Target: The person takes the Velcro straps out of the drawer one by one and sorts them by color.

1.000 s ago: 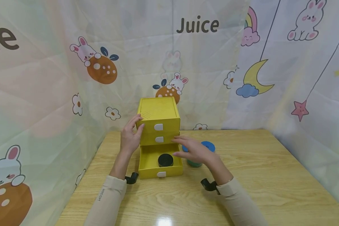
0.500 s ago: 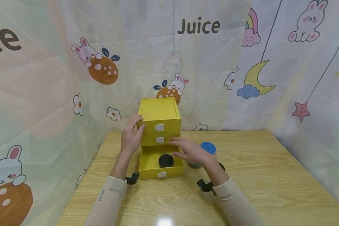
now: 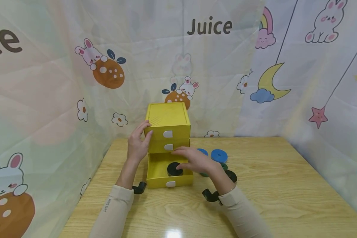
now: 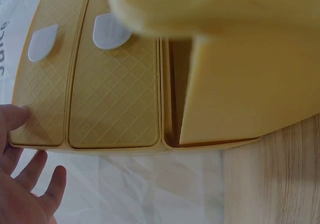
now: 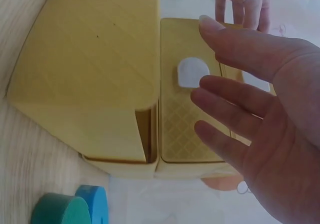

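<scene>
A yellow drawer cabinet (image 3: 168,114) stands on the table, three drawers high with white tabs. Its bottom drawer (image 3: 157,182) is pulled out, and a black round disc (image 3: 172,169) lies inside. At the cabinet's upper left corner my left hand (image 3: 138,145) grips it, thumb on the front of the top drawer and fingers along the side. My right hand (image 3: 196,161) hovers over the open drawer, fingers extended in front of the middle drawer. In the right wrist view nothing lies between thumb and fingers of the right hand (image 5: 270,104); its thumb overlaps the black disc in the head view.
Right of the cabinet lie several discs: two blue, including a blue disc (image 3: 219,155), green ones partly behind my right arm, and a dark disc (image 3: 232,176). A printed cloth backdrop (image 3: 214,82) encloses the wooden table (image 3: 270,185) at back and sides.
My right hand has shifted left and slightly down, from the drawer's right side to over the black disc. More discs show behind it. My left hand stays at the cabinet corner.
</scene>
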Demonstrator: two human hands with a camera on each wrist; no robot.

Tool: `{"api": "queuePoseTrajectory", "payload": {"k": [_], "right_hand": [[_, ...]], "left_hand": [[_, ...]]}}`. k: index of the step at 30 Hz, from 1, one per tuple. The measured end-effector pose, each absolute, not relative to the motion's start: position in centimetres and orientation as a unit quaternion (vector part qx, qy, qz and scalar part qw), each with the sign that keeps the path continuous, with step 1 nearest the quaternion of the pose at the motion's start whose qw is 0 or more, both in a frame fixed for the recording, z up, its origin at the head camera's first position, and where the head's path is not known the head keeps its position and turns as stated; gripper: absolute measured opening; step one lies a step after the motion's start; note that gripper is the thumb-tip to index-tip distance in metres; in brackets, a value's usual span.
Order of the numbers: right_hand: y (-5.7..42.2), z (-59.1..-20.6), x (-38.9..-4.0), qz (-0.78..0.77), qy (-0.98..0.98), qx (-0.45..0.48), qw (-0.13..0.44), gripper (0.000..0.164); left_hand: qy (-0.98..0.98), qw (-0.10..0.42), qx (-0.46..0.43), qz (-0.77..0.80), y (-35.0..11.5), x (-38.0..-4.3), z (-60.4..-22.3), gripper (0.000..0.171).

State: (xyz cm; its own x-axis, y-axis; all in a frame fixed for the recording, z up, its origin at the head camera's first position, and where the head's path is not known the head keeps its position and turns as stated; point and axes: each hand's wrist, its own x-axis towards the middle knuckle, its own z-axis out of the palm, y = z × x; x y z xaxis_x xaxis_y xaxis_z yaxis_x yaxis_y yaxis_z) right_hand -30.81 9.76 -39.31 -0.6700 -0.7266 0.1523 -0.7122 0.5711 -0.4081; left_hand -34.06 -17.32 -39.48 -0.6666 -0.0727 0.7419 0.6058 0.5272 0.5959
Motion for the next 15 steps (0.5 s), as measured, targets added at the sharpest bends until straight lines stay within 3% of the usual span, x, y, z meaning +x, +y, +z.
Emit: {"api": "queuePoseTrajectory", "payload": {"k": [15], "right_hand": [[7.8,-42.2,-31.7,-0.176,0.896,-0.403,0.056,0.057]], "left_hand": [[-0.792,0.374,-0.168,-0.453,-17.4,-34.1,-39.5,0.024]]}}
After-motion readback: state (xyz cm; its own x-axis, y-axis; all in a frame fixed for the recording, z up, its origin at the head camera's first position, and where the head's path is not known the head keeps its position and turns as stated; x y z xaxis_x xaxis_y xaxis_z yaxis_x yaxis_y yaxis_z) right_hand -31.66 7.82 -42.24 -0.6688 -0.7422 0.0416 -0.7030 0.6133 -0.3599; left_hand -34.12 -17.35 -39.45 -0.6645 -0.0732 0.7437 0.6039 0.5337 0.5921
